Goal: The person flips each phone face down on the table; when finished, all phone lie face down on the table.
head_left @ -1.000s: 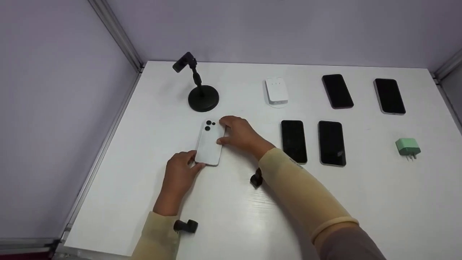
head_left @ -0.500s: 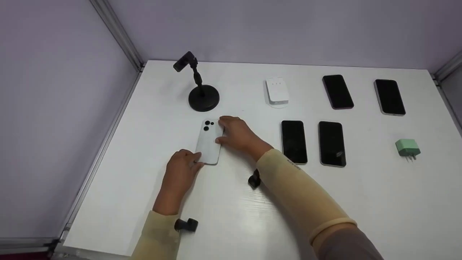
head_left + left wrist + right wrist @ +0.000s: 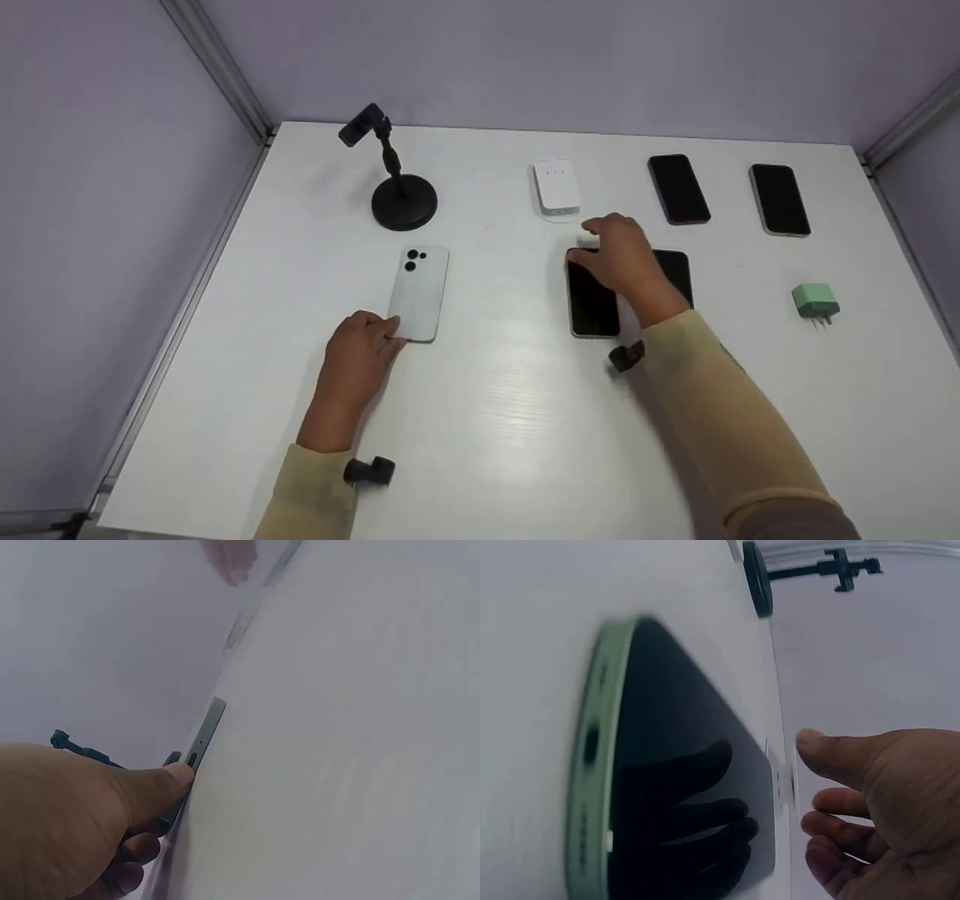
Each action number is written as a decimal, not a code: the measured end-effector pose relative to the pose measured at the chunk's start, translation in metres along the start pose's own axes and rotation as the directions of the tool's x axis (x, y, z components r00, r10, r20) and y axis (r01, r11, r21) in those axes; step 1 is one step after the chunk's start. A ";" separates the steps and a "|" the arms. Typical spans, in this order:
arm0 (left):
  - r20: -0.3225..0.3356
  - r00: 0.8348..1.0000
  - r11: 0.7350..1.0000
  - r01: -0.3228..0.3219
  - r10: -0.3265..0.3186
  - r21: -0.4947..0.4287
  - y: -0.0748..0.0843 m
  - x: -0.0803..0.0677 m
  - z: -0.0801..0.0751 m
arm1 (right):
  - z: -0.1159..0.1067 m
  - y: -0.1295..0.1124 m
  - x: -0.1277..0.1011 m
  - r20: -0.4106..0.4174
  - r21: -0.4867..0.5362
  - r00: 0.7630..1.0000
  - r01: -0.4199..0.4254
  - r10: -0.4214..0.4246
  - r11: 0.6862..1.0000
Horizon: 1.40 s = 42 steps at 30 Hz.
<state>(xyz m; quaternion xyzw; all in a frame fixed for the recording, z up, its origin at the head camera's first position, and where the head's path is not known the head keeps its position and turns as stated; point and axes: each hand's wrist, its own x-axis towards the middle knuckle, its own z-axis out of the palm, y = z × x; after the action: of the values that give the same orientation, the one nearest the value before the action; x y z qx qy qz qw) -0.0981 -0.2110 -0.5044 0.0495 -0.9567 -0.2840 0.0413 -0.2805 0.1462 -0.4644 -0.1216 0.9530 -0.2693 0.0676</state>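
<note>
A white smartphone (image 3: 421, 292) lies back up, its camera lenses at the far end. My left hand (image 3: 360, 352) pinches its near left corner; in the left wrist view, the thumb is against the phone's bottom edge (image 3: 204, 736) by the charging port. My right hand (image 3: 626, 255) hovers over a black-screened smartphone (image 3: 594, 307), thumb and fingers apart and holding nothing. In the right wrist view, that phone (image 3: 690, 780) shows a pale green frame and mirrors the fingers. Beside it, another dark phone (image 3: 676, 274) is partly hidden behind the right hand.
A black phone stand (image 3: 405, 202) with a round base stands at the back left. Behind the right hand is a white plug adapter (image 3: 556, 187). Two more dark phones (image 3: 679, 189) lie at the back right, and a green charger (image 3: 815, 301) lies nearer on the right.
My right hand has let go of the white smartphone and moved right, over the black-screened phone. My left hand stays at the white phone's corner. The head view has shifted slightly right.
</note>
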 end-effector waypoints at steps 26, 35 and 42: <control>0.257 0.897 0.925 -0.380 0.360 0.029 0.168 0.026 0.103 | -0.013 0.034 -0.011 0.185 -0.089 0.978 -0.082 0.097 0.993; 0.179 0.897 0.890 -0.431 0.404 0.147 0.178 0.036 0.119 | -0.008 0.030 -0.009 0.169 -0.042 0.984 -0.055 0.062 0.998; 0.183 0.889 0.897 -0.438 0.421 0.064 0.164 0.033 0.116 | -0.008 0.038 -0.010 0.145 0.094 0.988 -0.065 0.051 0.994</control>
<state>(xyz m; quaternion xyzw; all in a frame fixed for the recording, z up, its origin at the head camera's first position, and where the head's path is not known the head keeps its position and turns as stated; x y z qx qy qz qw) -0.1553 -0.0152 -0.5097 -0.1848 -0.9573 -0.2211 0.0214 -0.2799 0.1845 -0.4771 -0.1094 0.9344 -0.3044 0.1491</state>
